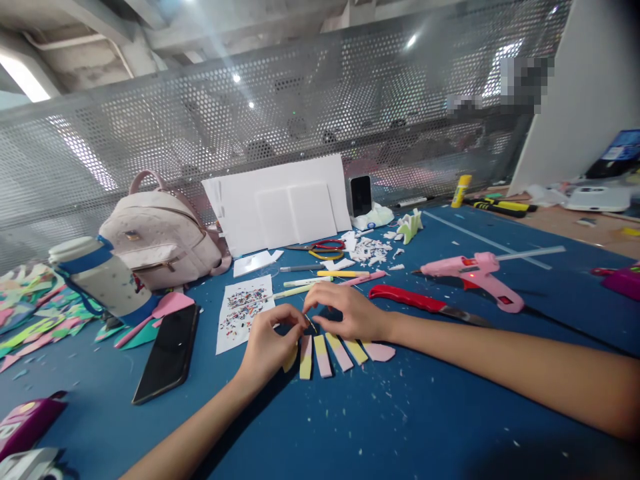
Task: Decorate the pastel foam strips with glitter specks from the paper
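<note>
My left hand is closed in a pinch, its fingertips meeting those of my right hand. My right hand is curled, fingertips bent down to the same spot. Between them shows a thin, dark and gold sliver, too small to name. Just below lie several pink-and-yellow foam strips, fanned out on the blue table: a yellow-ended strip, a pink-ended strip and a rounded pink piece. Another yellow piece is partly hidden by my left hand. Beyond my left hand is a white sheet with small coloured bits.
A red-handled knife and a pink glue gun with its cord lie right. Pens, scissors and white scraps lie beyond. At left are a black phone, a bottle and a backpack.
</note>
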Motion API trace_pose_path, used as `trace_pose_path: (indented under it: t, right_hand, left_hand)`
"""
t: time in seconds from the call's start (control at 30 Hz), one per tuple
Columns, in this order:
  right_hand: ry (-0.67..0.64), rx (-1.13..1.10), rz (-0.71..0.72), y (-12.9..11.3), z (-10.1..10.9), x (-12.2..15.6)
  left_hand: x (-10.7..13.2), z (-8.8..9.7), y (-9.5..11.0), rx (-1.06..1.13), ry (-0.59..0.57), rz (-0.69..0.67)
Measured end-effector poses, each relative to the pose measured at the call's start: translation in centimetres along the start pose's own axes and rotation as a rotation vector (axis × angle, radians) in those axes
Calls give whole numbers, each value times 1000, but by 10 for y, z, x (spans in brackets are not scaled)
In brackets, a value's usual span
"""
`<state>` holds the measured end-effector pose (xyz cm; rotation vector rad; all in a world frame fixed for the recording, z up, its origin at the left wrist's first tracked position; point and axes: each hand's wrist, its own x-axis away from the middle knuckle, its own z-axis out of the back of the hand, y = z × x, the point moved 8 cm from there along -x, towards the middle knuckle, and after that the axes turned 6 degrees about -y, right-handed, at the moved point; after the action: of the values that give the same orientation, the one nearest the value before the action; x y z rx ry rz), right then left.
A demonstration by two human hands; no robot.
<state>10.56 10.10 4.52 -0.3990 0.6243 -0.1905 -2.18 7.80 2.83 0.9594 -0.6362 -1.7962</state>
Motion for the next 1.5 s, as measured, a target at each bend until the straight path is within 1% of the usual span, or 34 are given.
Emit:
trace_pose_path:
  t: [0.17, 0.3, 0.5, 0.6, 0.83, 1.13, 1.5]
  right_hand:
    - [-16, -16, 0, 5, -3, 1]
    - [-4, -14, -13, 8, -3, 1]
    - [-1, -3, -27, 8, -2, 0]
    - [9, 14, -47, 9, -1, 0]
    - [16, 30, -57, 7, 0, 1]
    - [29, 23, -73, 8, 0, 1]
    - [23, 6, -77, 8, 0, 2]
  left_hand:
    - [-1, 0, 0, 1, -1, 11]
    - [0, -2, 2, -2, -12, 6]
    - [0, -2, -1, -10, 4, -12]
    - [0, -1, -4, 22, 11, -22]
    - [-1, -1, -5, 60, 14, -5]
    - [0, 1, -7, 88, 35, -18]
    - [0, 4, -2, 75, 60, -39]
